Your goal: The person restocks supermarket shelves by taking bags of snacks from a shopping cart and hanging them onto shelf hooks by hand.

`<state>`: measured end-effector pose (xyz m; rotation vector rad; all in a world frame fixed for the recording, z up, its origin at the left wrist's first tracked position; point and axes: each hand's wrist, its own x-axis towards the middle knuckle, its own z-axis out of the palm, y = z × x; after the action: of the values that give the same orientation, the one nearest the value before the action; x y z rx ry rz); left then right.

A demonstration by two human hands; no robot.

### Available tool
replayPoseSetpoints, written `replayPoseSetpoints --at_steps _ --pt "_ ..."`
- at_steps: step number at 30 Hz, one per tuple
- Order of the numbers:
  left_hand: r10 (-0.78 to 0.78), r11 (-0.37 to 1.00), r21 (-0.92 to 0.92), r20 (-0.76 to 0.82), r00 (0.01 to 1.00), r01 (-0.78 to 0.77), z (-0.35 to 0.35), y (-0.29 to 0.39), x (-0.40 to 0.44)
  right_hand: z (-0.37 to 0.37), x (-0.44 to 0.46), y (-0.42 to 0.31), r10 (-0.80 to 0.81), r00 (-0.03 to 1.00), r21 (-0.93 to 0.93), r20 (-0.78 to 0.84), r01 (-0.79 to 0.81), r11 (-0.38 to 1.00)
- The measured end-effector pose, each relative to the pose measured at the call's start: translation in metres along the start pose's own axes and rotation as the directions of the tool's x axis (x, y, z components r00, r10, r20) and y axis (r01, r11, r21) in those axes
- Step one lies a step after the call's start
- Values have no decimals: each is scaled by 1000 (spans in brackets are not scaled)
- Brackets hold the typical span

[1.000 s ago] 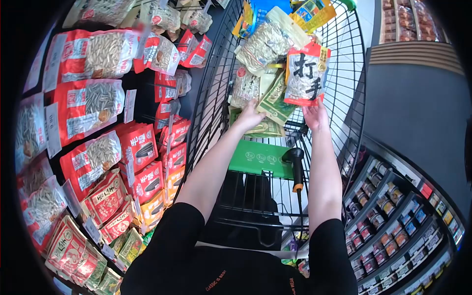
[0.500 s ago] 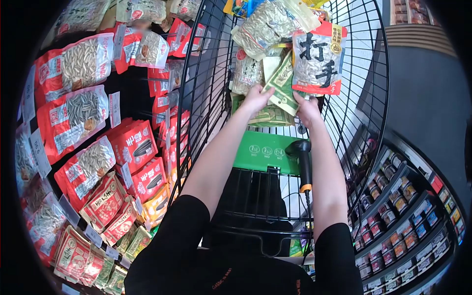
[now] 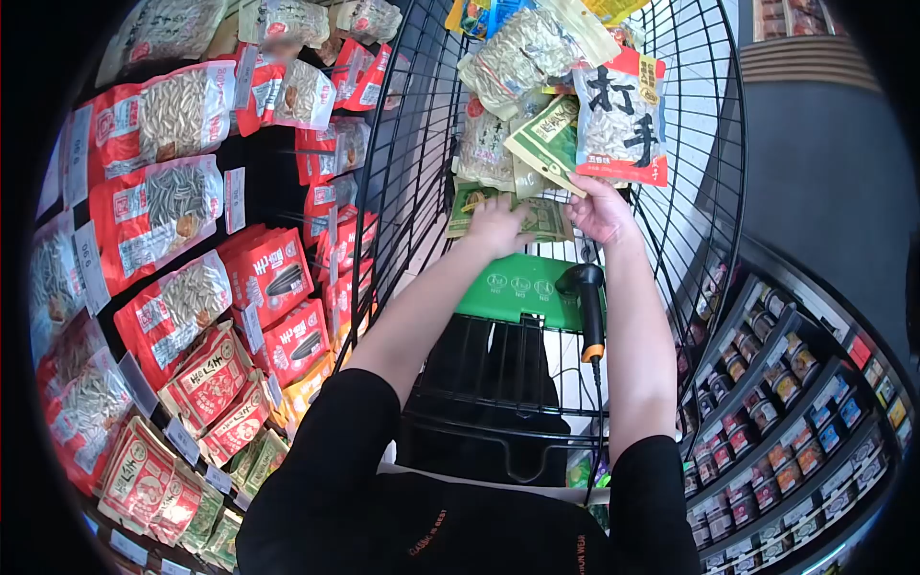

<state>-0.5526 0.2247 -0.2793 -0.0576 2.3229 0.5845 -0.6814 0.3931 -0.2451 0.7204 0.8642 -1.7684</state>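
A black wire shopping cart (image 3: 724, 172) holds several snack bags. My right hand (image 3: 604, 209) pinches the lower corner of a green packet (image 3: 553, 139), which slants partly behind a red and clear seed bag (image 3: 621, 120). Spread fingers of my left hand (image 3: 498, 225) rest on another green packet (image 3: 548, 218) lying lower in the cart, just beyond the green handle panel (image 3: 508, 287). A large pale seed bag (image 3: 527, 57) lies above, and a similar pale bag (image 3: 484, 149) is left of the pinched packet.
A black handheld scanner (image 3: 583, 287) with an orange tip hangs at the cart's handle, its cable running down. Hanging seed bags (image 3: 172, 115) and red packets (image 3: 273, 268) fill the left display. At the lower right are shelves of jars and small packs (image 3: 757, 412).
My left hand has let go of the upper green packet and moved down onto the lower one. The upper packet has shifted and tilted in my right hand.
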Motion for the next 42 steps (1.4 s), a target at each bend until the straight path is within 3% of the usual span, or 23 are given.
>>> replayPoseSetpoints --at_steps 3,4,7,8,11,15,18,19,20,21,23,25,26,29,30,33,34,40,41,42 --pt "-5 950 313 52 999 -11 14 20 6 5 3 13 21 999 106 45 -26 994" --pt "72 954 289 48 996 -83 20 20 9 8 2 16 35 998 138 55 -42 990" --pt "149 854 474 174 973 -216 42 33 18 17 -4 19 7 984 104 177 -25 994" --pt "104 870 470 125 987 -151 45 34 16 24 -7 20 14 997 50 75 -18 999" --pt "-103 940 331 31 994 87 29 23 6 40 -17 16 -27 995 -24 97 29 999" --pt "-22 909 416 16 1000 13 33 6 -3 58 -36 2 -47 984 -94 175 64 993" --pt "70 956 273 135 988 -105 6 7 -17 87 -70 -9 -75 983 -286 165 121 951" --pt "160 981 -95 -74 984 -166 14 1 -18 91 -81 -12 -105 975 -346 196 169 923" --pt "167 856 -429 -300 939 -289 30 -8 -17 95 -94 -15 -135 965 -404 226 220 888" --pt "89 600 -663 -500 861 -447 43 -15 -15 98 -110 -19 -164 952 -461 257 270 845" --pt "240 850 -296 -520 819 -437 27 -23 -22 102 -142 -26 -223 934 -511 280 341 789" --pt "238 971 35 -246 940 -237 -21 -8 -49 105 -174 -27 -366 885 -419 288 460 783" --pt "27 996 -82 -170 985 -42 -63 15 -82 104 -187 -27 -416 858 -364 302 507 781" --pt "-182 929 -362 -283 942 71 -62 -7 -75 97 -213 -24 -501 809 -446 306 587 676" --pt "-284 897 -428 -376 882 107 -61 -11 -74 97 -220 -19 -542 786 -474 297 614 631" --pt "-459 533 -831 -442 771 -158 -60 -6 -85 109 -244 -6 -582 764 -371 279 645 668" --pt "-539 419 -897 -368 758 -137 -39 -16 -68 95 -243 -7 -552 767 -368 328 642 673" --pt "-551 436 -899 -309 775 -48 -46 13 -113 100 -289 16 -574 705 -71 416 654 753" --pt "-319 342 -922 -293 901 -179 -32 -3 -102 108 -302 22 -580 708 -50 403 650 759" --pt "-215 218 -957 -240 947 -193 -31 -3 -105 115 -315 28 -586 711 -28 390 645 764"
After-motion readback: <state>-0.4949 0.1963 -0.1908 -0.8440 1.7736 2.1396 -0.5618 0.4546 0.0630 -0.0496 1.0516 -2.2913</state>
